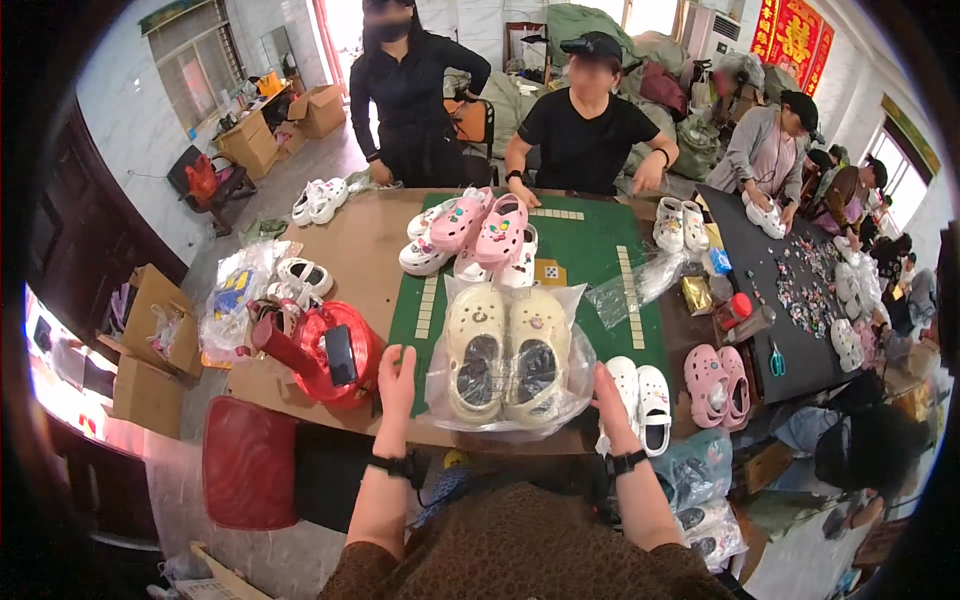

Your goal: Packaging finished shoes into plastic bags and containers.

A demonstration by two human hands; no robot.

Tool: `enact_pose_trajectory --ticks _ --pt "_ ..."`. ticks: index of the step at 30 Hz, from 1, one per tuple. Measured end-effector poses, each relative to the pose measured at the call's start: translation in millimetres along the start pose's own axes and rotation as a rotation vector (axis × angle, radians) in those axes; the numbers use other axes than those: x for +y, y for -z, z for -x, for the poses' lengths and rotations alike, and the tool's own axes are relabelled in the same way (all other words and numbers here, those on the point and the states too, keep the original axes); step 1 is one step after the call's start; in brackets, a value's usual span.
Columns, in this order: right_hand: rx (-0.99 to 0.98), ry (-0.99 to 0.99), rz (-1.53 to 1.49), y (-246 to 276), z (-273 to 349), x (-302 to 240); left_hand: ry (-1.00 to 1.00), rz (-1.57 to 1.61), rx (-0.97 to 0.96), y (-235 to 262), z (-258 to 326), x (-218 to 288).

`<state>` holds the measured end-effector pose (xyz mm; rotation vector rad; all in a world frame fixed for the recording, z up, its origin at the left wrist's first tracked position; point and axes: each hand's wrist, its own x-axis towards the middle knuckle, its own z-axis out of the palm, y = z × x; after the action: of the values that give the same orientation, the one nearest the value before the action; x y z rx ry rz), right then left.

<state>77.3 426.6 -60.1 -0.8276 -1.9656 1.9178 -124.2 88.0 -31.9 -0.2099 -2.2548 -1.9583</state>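
A pair of cream clogs (474,335) with charms lies side by side in a clear plastic bag (572,398) at the table's front edge, in front of me. My left hand (397,380) is raised just left of the bag, apart from it, its fingers stretched and holding nothing. On the other side, my right hand (611,396) is by the bag's right edge with its fingers extended; whether it touches the plastic I cannot tell. White clogs (654,405) rest right beside that hand. Beyond the bag, pink clogs (463,221) are stacked over white ones (423,257).
A red round container (322,370) with a phone (340,355) on top stands at left. Pink clogs (708,382) and a red-lidded jar (736,308) are at right. Two people stand across the green mat (590,305). Others work at a dark table (800,335) strewn with charms.
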Motion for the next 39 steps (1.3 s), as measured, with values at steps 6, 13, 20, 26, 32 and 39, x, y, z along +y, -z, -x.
enact_pose_trajectory --ticks 6,13,20,26,32,39 --pt "-0.178 -0.211 -0.323 -34.1 -25.5 14.6 0.863 0.39 -0.667 -41.9 2.0 -22.0" --pt "-0.243 -0.122 -0.08 -24.4 9.8 -4.7 0.936 0.404 -0.731 -31.6 33.3 -19.2" --pt "0.248 0.214 0.489 -10.3 17.7 -16.8 0.582 -0.197 -0.626 -29.5 3.7 10.6" --pt "0.228 0.548 0.728 -73.7 42.9 -103.7 -0.113 -0.377 -0.68 -45.3 3.4 20.0" --pt "0.063 0.451 0.54 -79.4 23.5 -65.5 -0.238 -0.34 -0.757 -75.4 12.1 34.2" --pt "0.28 0.407 0.644 -55.8 34.8 -113.1 -0.341 -0.343 -0.699 -51.4 -12.3 52.5"
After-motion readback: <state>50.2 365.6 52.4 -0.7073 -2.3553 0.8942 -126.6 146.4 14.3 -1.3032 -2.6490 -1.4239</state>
